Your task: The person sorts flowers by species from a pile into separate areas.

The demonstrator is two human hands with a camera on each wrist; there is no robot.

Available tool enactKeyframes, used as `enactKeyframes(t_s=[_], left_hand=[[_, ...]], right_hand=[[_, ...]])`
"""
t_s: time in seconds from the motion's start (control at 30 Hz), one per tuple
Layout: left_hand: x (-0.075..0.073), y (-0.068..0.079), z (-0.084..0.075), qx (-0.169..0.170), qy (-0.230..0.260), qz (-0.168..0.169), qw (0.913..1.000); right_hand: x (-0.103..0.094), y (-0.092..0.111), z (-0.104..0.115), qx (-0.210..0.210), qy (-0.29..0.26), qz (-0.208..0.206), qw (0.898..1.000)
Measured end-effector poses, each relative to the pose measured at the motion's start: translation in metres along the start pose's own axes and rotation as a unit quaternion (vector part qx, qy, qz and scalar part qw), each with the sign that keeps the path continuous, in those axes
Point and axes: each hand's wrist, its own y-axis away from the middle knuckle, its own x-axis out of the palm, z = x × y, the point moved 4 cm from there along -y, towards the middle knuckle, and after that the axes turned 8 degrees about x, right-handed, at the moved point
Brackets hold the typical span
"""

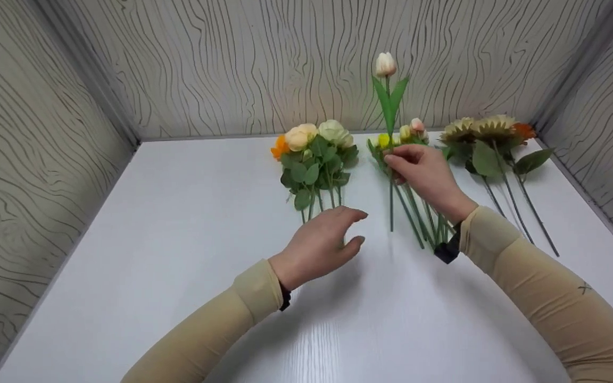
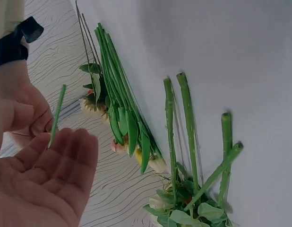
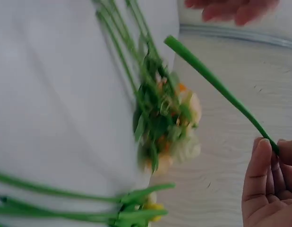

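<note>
My right hand (image 1: 426, 175) pinches the stem of a pale pink-white tulip (image 1: 386, 65) between thumb and fingertips. The tulip stands upright above the table, bloom at the top; its bare stem end (image 3: 207, 74) points out of the hand in the right wrist view. Below that hand lies a bunch of tulips (image 1: 413, 133), partly covered by it, with yellow and pink heads. My left hand (image 1: 322, 244) hovers over the table with thumb and fingers apart, holding nothing. Just beyond it lies a bunch of roses (image 1: 312, 154) in cream, pale green and orange, stems toward me.
At the right, large beige flowers (image 1: 490, 127) and an orange one (image 1: 524, 132) lie with long stems toward me. A wood-grain patterned wall (image 1: 232, 64) stands behind the white table (image 1: 179, 213), with further panels at both sides.
</note>
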Motion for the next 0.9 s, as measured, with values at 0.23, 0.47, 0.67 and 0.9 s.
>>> enactKeyframes(t_s=[0.23, 0.47, 0.67, 0.9], left_hand=[[0.017, -0.002, -0.007, 0.071, -0.170, 0.049, 0.9816], [0.028, 0.001, -0.006, 0.077, -0.175, 0.076, 0.9786], [0.029, 0.003, -0.002, 0.065, -0.159, 0.086, 0.9813], [0.027, 0.004, 0.002, 0.053, -0.140, 0.095, 0.9843]], right_hand=[[-0.028, -0.021, -0.044, 0.076, 0.193, 0.008, 0.978], [-0.031, -0.022, -0.067, 0.103, 0.236, 0.008, 0.966], [-0.028, -0.022, -0.072, 0.112, 0.244, 0.004, 0.963], [-0.026, -0.021, -0.074, 0.101, 0.246, 0.008, 0.964]])
